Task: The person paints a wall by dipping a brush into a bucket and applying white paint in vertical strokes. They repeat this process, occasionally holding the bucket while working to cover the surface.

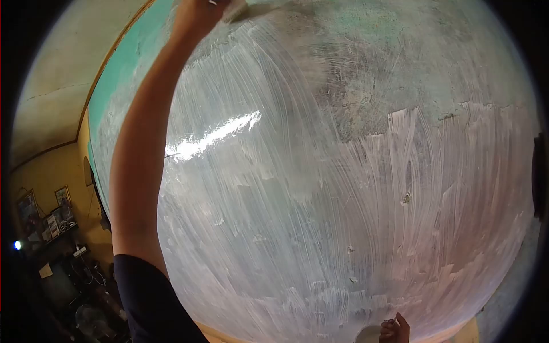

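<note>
Fingers of the left hand are closed around what looks like a brush, high against the streaked wall, its visible end towards the right; the top edge cuts it off, so its long axis cannot be told. Low down, the right hand has curled fingers, whether gripping anything being unclear.

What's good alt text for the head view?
A person's raised left hand holds what looks like a brush against a patchy green-grey wall, much of it under streaky white coating. The right hand is low in frame beside a partly visible rounded object; a cluttered shelf shows at far left.
</note>
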